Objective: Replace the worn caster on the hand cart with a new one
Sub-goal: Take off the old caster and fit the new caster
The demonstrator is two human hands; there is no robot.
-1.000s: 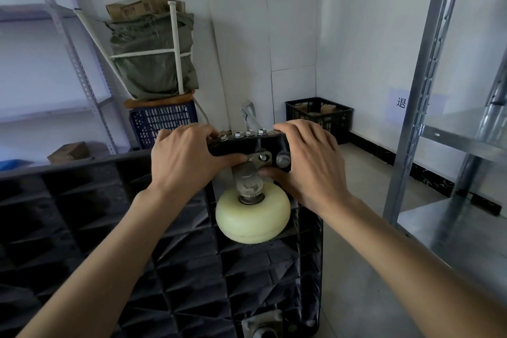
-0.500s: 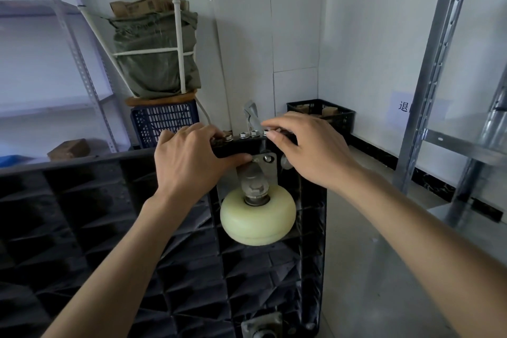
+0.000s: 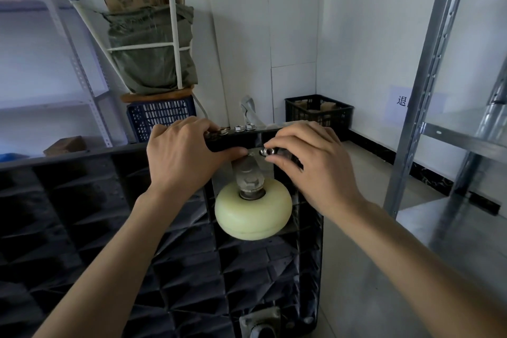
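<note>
The hand cart (image 3: 115, 241) is standing tipped on its side, its black ribbed underside facing the camera, and the cream-wheeled caster (image 3: 253, 208) is sitting at its upper right corner. The left hand (image 3: 182, 158) is curling over the cart's top edge just left of the caster, thumb pressing toward the mounting plate. The right hand (image 3: 310, 162) is pinching a nut (image 3: 268, 151) at the plate's upper right corner. More loose nuts (image 3: 244, 127) are lying in a row on the cart's edge above the caster. A second caster (image 3: 260, 320) is showing at the cart's lower corner. Beyond the cart, a black crate (image 3: 319, 111) and a blue crate (image 3: 160, 115) are resting against the wall, with a green sack (image 3: 152, 55) on top of the blue one. Metal shelving (image 3: 428, 85) is rising to the right of the cart, partly covering a paper sign (image 3: 401, 101) reading "退".
</note>
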